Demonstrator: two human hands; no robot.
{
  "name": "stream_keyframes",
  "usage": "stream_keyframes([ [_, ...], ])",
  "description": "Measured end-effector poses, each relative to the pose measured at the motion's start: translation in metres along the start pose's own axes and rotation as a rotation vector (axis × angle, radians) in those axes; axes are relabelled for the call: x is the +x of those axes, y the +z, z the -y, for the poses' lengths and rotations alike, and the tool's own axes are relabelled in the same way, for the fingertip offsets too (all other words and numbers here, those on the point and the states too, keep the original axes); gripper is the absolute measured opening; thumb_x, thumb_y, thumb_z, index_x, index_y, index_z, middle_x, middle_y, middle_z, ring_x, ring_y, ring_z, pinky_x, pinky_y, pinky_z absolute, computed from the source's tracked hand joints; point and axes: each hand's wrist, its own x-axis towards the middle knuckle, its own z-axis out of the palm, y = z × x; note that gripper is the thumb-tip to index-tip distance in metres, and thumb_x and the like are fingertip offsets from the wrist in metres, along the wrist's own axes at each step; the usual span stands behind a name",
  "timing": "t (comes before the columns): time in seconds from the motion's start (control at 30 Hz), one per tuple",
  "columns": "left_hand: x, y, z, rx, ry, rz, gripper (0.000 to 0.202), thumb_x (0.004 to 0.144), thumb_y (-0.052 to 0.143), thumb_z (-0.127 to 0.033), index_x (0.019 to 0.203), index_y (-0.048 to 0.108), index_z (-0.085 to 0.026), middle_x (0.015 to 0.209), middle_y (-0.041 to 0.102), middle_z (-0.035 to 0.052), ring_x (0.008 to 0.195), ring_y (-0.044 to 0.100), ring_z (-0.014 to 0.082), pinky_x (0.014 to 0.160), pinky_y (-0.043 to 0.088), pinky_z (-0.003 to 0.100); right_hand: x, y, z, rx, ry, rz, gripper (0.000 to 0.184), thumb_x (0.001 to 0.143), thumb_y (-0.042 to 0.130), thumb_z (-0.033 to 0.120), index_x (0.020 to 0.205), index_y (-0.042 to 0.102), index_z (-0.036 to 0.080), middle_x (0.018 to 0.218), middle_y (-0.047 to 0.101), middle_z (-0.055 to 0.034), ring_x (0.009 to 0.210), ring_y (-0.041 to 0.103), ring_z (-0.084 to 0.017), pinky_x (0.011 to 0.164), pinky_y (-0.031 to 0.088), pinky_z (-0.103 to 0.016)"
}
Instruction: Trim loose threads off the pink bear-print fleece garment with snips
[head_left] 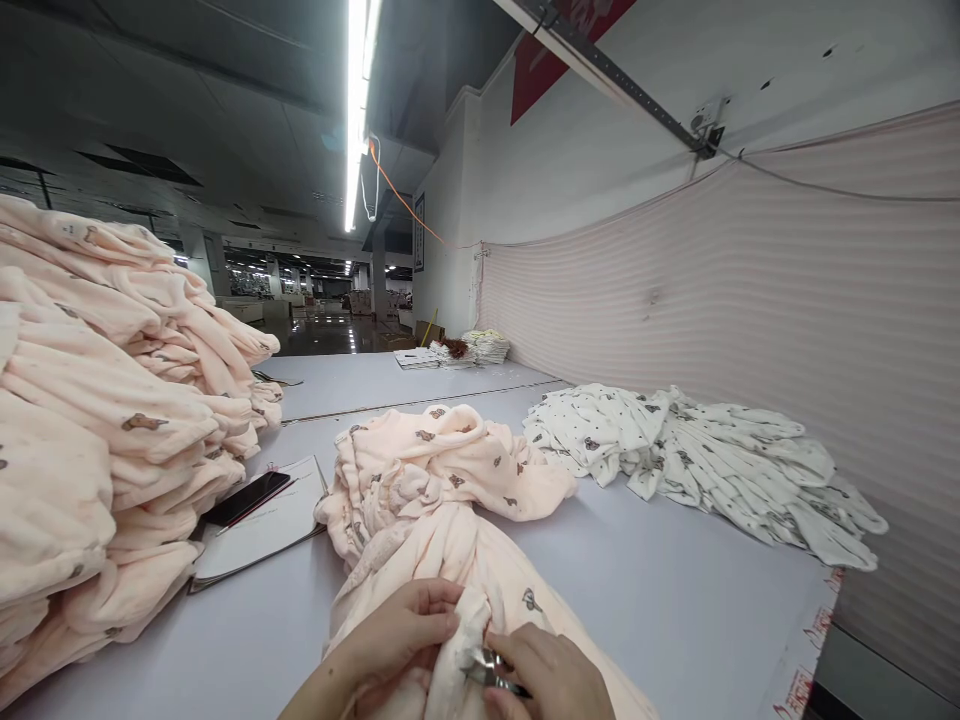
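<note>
Near the bottom of the head view, my left hand point(409, 630) pinches a folded edge of a pale pink plush garment point(517, 560) with small brown printed motifs. My right hand point(551, 670) is closed round small metal thread snips point(487, 672). The blades of the snips lie against the pinched fold, just right of my left fingers. From my hands the garment stretches forward into a bunched heap on the table. My palms and some of my fingers are hidden.
A tall pile of pink garments point(112, 400) stands on the left. Beside it a phone point(247, 498) rests on a paper pad point(277, 525). White printed garments point(697, 460) lie at the right, near a striped cloth point(712, 320). Folded stacks point(486, 346) sit at the table's point(637, 570) far end.
</note>
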Motion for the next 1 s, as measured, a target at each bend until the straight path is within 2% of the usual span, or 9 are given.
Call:
stream_keyframes([
  [0.13, 0.002, 0.004, -0.002, 0.029, 0.009, -0.066, 0.023, 0.062, 0.076, -0.021, 0.079, 0.064, -0.013, 0.060, 0.061, -0.0036, 0.052, 0.052, 0.0090, 0.054, 0.038, 0.021, -0.001, 0.007, 0.004, -0.014, -0.026, -0.089, 0.027, 0.095, 0.040, 0.039, 0.103, 0.062, 0.027, 0.080, 0.071, -0.0016, 0.067, 0.064, -0.020, 0.060, 0.041, -0.028],
  [0.33, -0.012, 0.013, -0.017, -0.013, 0.299, -0.244, 0.008, 0.081, 0.044, -0.020, 0.082, 0.052, -0.023, 0.088, 0.062, -0.0031, 0.090, 0.057, 0.0136, 0.084, 0.041, 0.026, -0.002, -0.009, -0.020, 0.524, 0.605, -0.260, 0.030, 0.088, 0.048, 0.050, 0.096, 0.063, 0.025, 0.086, 0.069, -0.0020, 0.080, 0.064, -0.020, 0.071, 0.047, -0.025],
  [0.43, -0.002, 0.037, -0.004, 0.510, 0.336, -0.256, 0.019, 0.079, 0.049, -0.026, 0.098, 0.055, -0.025, 0.078, 0.060, -0.0009, 0.084, 0.057, 0.0207, 0.084, 0.039, 0.034, 0.002, -0.012, -0.030, 0.749, 0.788, -0.287, 0.037, 0.088, 0.042, 0.057, 0.086, 0.056, 0.023, 0.071, 0.061, 0.0008, 0.071, 0.060, -0.018, 0.068, 0.048, -0.026],
  [0.5, 0.010, 0.055, 0.008, 0.989, 0.332, -0.234, 0.027, 0.076, 0.056, -0.029, 0.103, 0.061, -0.025, 0.080, 0.062, 0.0030, 0.084, 0.056, 0.0258, 0.086, 0.035, 0.041, 0.003, -0.013, -0.031, 0.863, 0.795, -0.273, 0.039, 0.089, 0.039, 0.059, 0.080, 0.052, 0.023, 0.070, 0.057, 0.0017, 0.069, 0.058, -0.016, 0.064, 0.048, -0.024],
  [0.57, 0.020, 0.065, 0.014, 1.222, 0.363, -0.211, 0.020, 0.079, 0.052, -0.026, 0.092, 0.066, -0.024, 0.094, 0.062, 0.0088, 0.091, 0.055, 0.0287, 0.087, 0.034, 0.043, -0.003, -0.016, -0.033, 0.895, 0.776, -0.271, 0.040, 0.089, 0.039, 0.059, 0.075, 0.050, 0.023, 0.073, 0.056, 0.0013, 0.071, 0.057, -0.016, 0.063, 0.047, -0.023],
  [0.7, 0.017, 0.044, -0.003, 0.793, 0.494, -0.293, 0.012, 0.078, 0.046, -0.018, 0.078, 0.058, -0.021, 0.126, 0.053, 0.0088, 0.118, 0.045, 0.0273, 0.098, 0.030, 0.038, -0.028, -0.019, -0.042, 0.775, 0.805, -0.186, 0.024, 0.083, 0.049, 0.046, 0.080, 0.054, 0.023, 0.064, 0.048, 0.0047, 0.064, 0.051, -0.016, 0.061, 0.043, -0.024],
  [0.8, 0.003, 0.020, -0.019, 0.382, 0.459, -0.256, 0.009, 0.077, 0.043, -0.020, 0.073, 0.050, -0.023, 0.077, 0.059, -0.0009, 0.079, 0.055, 0.0189, 0.081, 0.040, 0.032, -0.039, -0.011, -0.047, 0.669, 0.783, -0.063, 0.010, 0.071, 0.052, 0.028, 0.075, 0.058, 0.022, 0.061, 0.046, 0.0050, 0.062, 0.049, -0.016, 0.060, 0.039, -0.025],
  [0.87, -0.002, 0.020, -0.020, 0.549, 0.350, -0.148, 0.009, 0.073, 0.046, -0.021, 0.074, 0.055, -0.022, 0.066, 0.054, -0.0034, 0.067, 0.051, 0.0170, 0.070, 0.039, 0.029, -0.037, -0.004, -0.047, 0.661, 0.749, -0.041, 0.008, 0.067, 0.050, 0.022, 0.070, 0.057, 0.021, 0.064, 0.049, 0.0039, 0.065, 0.050, -0.016, 0.061, 0.039, -0.025],
  [1.0, 0.005, 0.049, -0.002, 1.140, 0.125, -0.055, 0.020, 0.061, 0.069, -0.027, 0.080, 0.068, -0.022, 0.088, 0.063, 0.0008, 0.091, 0.053, 0.0251, 0.079, 0.034, 0.031, -0.025, -0.002, -0.040, 0.743, 0.695, -0.059, 0.007, 0.069, 0.050, 0.024, 0.073, 0.054, 0.021, 0.072, 0.054, 0.0024, 0.070, 0.054, -0.016, 0.064, 0.042, -0.024],
])
